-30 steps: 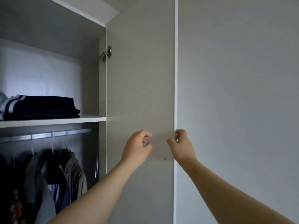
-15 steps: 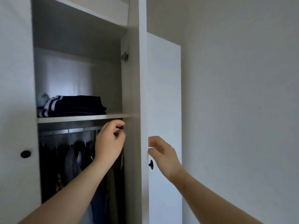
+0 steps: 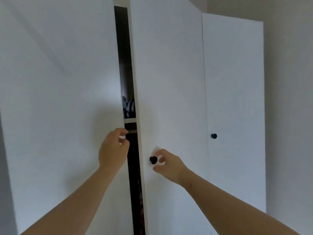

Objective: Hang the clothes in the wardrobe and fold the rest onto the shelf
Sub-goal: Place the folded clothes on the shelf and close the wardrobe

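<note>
Starting at the left, the broad white left door (image 3: pixel 59 99) fills nearly half of what we see, swung almost to. Our left hand (image 3: pixel 113 150) sits at its free edge, fingers curled in toward the thumb. Whether they pinch a knob hidden behind the hand or only the door's edge, we cannot tell. Just right of that hand runs the narrow dark gap between the doors, its long axis vertical, and this is the one relation the next move turns on: both hands flank it, the left touching its border, the right a little further off. Through the gap, above hand height, we glimpse the folded striped clothes (image 3: pixel 129 107) lying on the shelf (image 3: pixel 130 120), with the rail (image 3: pixel 132 131) just beneath and the hanging clothes (image 3: pixel 135 184) dark below. All of it lies beyond the doors, away from us. Right of the gap stands the right door (image 3: pixel 169 82), where our right hand (image 3: pixel 169 164) pinches the black knob (image 3: pixel 153 159) with its fingertips. Further right a third door (image 3: pixel 233 99) is shut, its own small knob (image 3: pixel 214 136) untouched. We judge the clothes put away and the gap ready to be closed.
</note>
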Available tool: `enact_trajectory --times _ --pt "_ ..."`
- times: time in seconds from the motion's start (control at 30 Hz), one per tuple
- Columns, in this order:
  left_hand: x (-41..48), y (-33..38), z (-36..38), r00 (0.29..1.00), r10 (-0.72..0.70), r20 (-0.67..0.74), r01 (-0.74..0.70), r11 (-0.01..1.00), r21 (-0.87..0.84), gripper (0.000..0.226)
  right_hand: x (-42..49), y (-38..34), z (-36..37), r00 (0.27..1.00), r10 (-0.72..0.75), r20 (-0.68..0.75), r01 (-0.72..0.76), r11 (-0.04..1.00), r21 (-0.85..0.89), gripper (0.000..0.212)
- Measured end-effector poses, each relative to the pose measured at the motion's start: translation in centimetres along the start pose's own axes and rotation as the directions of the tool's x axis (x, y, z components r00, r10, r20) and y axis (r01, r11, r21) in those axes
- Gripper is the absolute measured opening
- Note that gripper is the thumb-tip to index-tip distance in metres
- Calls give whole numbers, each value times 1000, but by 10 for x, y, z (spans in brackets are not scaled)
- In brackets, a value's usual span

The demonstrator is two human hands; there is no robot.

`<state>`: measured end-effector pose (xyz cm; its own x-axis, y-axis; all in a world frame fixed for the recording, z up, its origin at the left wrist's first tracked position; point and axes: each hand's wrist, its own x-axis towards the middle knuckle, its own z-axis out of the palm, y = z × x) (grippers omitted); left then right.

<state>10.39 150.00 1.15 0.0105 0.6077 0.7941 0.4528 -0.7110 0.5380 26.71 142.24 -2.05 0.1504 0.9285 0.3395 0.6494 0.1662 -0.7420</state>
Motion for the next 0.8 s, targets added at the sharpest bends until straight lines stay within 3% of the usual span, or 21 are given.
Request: enact_trajectory --times 0.07,0.17,0.27,0.37,0.57,0.7,0.8 --pt "5 -13 -6 1000 4 13 -4 999 47 29 11 -2 17 998 51 30 -53 997 54 32" --pt "12 -32 -10 998 9 59 -17 992 127 32 30 -3 37 998 45 -32 -43 997 70 32" --pt "19 -51 -6 993 44 113 -66 977 202 42 48 -4 48 993 3 -118 5 998 64 7" --pt "26 -68 0 985 76 157 -120 947 298 58 66 -4 54 993 -36 -112 34 999 -23 12" --pt "40 -108 23 952 -24 304 -165 797 581 99 105 1 70 996 25 -91 -28 999 -31 15" --pt "44 -128 42 946 -74 315 -166 725 669 110 132 4 80 990 74 -124 -93 982 -162 27" --pt "44 -147 56 952 -68 300 -165 712 683 116 150 3 89 986 93 -135 -123 964 -235 25"
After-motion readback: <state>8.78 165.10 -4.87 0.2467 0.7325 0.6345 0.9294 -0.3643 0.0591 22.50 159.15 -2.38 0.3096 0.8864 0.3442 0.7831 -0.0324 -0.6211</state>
